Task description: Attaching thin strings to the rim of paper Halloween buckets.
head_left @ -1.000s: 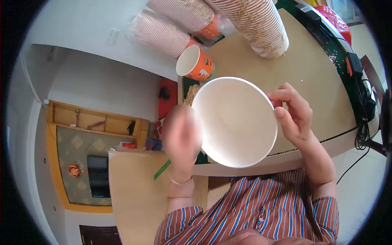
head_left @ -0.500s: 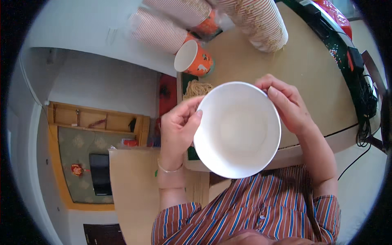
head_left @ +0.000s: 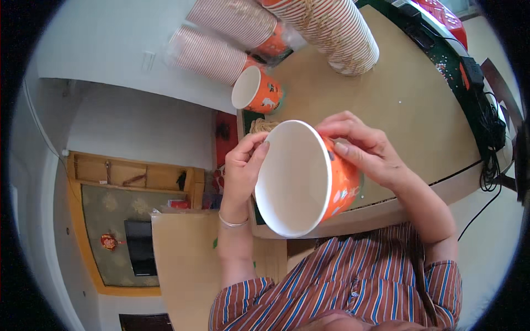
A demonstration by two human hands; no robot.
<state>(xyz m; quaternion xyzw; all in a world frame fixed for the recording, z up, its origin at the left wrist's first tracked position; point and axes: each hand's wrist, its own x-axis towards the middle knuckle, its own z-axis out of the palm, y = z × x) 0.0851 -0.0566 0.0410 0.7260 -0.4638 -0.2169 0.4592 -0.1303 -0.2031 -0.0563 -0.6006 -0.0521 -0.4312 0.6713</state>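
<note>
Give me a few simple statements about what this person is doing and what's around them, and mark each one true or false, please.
1. The left hand and the right hand both touch the held cup. True.
2. The held cup's inside is black. False: it is white inside, with orange on the outside.
3. Another orange cup is on the table. True.
4. The person's clothing is plain white. False: it is a striped shirt.
5. A tall stack of nested cups is beyond the hands. True.
6. The left wrist is bare. False: a thin bracelet is on it.
</note>
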